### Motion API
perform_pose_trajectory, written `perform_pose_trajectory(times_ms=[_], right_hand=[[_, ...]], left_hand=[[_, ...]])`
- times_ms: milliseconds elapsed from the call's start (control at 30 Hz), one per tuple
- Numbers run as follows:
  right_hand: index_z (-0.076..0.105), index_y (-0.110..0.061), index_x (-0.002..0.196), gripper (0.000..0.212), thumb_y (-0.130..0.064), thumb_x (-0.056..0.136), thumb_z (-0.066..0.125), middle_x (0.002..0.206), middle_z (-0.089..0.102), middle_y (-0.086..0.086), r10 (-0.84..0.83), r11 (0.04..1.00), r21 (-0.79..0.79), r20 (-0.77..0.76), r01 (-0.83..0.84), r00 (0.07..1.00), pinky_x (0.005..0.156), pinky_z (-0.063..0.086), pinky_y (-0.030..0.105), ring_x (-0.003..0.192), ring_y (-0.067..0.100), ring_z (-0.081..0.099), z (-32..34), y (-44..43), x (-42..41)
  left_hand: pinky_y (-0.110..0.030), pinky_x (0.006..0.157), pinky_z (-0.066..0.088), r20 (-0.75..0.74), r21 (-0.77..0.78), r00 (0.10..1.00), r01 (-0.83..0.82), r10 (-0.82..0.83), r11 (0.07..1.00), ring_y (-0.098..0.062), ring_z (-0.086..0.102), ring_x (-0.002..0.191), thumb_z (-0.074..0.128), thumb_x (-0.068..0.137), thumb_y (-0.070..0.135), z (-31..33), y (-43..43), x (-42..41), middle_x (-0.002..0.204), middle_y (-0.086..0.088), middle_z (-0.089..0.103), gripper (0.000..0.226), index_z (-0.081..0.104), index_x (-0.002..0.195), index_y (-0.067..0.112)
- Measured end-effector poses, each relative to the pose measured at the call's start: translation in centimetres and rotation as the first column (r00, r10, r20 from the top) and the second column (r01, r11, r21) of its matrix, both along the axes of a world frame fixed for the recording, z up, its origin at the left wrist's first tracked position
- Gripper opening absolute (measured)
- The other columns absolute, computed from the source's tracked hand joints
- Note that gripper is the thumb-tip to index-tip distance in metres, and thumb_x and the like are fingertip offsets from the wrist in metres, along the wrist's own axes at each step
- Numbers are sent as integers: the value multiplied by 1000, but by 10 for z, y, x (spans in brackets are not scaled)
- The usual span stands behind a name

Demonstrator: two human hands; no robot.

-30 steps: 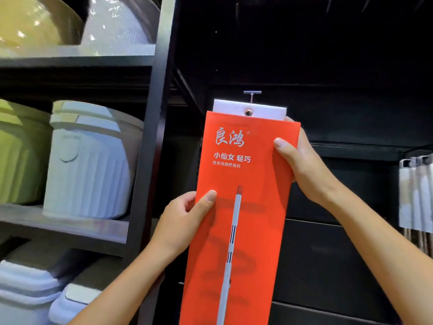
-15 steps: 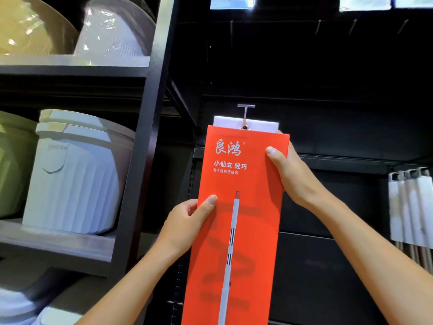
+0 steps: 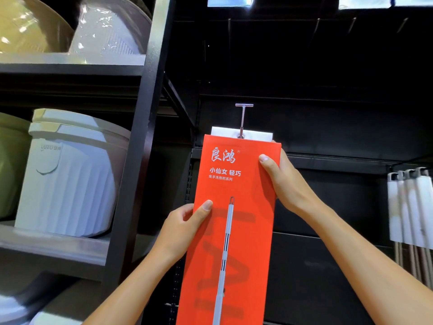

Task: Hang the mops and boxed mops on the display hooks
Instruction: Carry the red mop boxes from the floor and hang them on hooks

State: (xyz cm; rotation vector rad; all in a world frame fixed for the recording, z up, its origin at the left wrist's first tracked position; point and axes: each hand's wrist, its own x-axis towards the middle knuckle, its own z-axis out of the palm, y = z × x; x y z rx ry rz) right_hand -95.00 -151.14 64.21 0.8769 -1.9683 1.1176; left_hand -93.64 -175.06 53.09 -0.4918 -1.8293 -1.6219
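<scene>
Left of frame: black shelf rack (image 3: 145, 137). Upper shelf (image 3: 70, 61) carries a yellow basin (image 3: 28, 26) and a wrapped white basin (image 3: 110, 29). Middle shelf (image 3: 54, 247) carries a white ribbed bucket (image 3: 70, 184) with a green bucket (image 3: 11, 165) touching its left side. Centre: display hook (image 3: 243, 116) on the black back panel (image 3: 328, 78), through the white tab (image 3: 257, 136) of the orange boxed mop (image 3: 234, 231). Right edge: white mops (image 3: 410, 207) hanging in a row.

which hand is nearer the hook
Right. The right hand holds the box near its top, just below the hook; the left hand holds its left edge farther down.
</scene>
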Motion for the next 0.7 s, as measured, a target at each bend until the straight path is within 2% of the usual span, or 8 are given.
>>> perform_pose_trajectory(times_ms=[100,200,300,500,567,633,667,700], right_hand=[[43,-55,137,42,-70,98,42,114,67,-31,-42,999,10,-30,43,999,89,52,29,105,-7,66,-2,-2,-1],[45,-60,129,46,-83,90,39,116,67,-12,-86,996,21,-56,87,995,89,58,51,113,17,65,-1,-2,-6],[45,-61,129,49,-87,88,38,113,69,-7,-93,995,33,-76,95,993,86,58,57,109,23,66,0,-1,-7],[42,-62,133,53,-87,89,29,115,66,-8,-204,978,33,-71,207,976,92,54,52,110,11,61,-8,2,-8],[49,-59,132,54,-86,89,30,121,64,-8,-100,994,-34,-15,99,995,99,51,43,119,0,55,-18,1,-10],[53,-54,134,57,-82,90,28,132,58,-7,-7,993,-121,40,12,999,102,39,25,126,-16,39,-41,-2,-12],[50,-52,140,62,-82,91,28,141,53,-8,36,984,-177,68,-23,997,105,36,23,131,-18,34,-59,-4,-16],[44,-50,148,69,-85,90,28,151,47,-10,81,969,-242,107,-53,991,112,35,29,138,-14,33,-80,-4,-21]], left_hand=[[-52,87,63,-35,89,999,-14,18,996,-16,79,87,69,60,89,-3,0,-5,100,1,80,74,68,109,34],[-50,83,65,-72,96,992,-94,101,991,-13,78,86,67,61,89,-6,2,-7,102,6,77,65,66,105,40],[-48,80,65,-79,72,983,-162,168,984,-11,77,82,64,66,88,-8,3,-5,97,9,77,59,70,97,38],[-45,79,65,-56,131,993,-97,105,987,-15,78,86,66,67,82,-17,12,-3,104,1,76,58,69,99,33],[-45,87,64,-50,155,996,-71,80,985,-17,76,96,66,68,83,-23,14,-6,110,2,76,62,68,106,34],[-49,96,60,12,173,1000,10,-13,985,-17,75,106,64,68,87,-29,14,-9,117,5,76,71,65,120,37],[-49,100,58,54,180,995,77,-88,981,-17,74,109,63,69,87,-34,13,-11,121,5,76,78,62,128,37],[-50,103,56,91,183,982,147,-165,972,-17,74,112,62,71,87,-39,13,-11,124,4,75,81,61,134,37]])
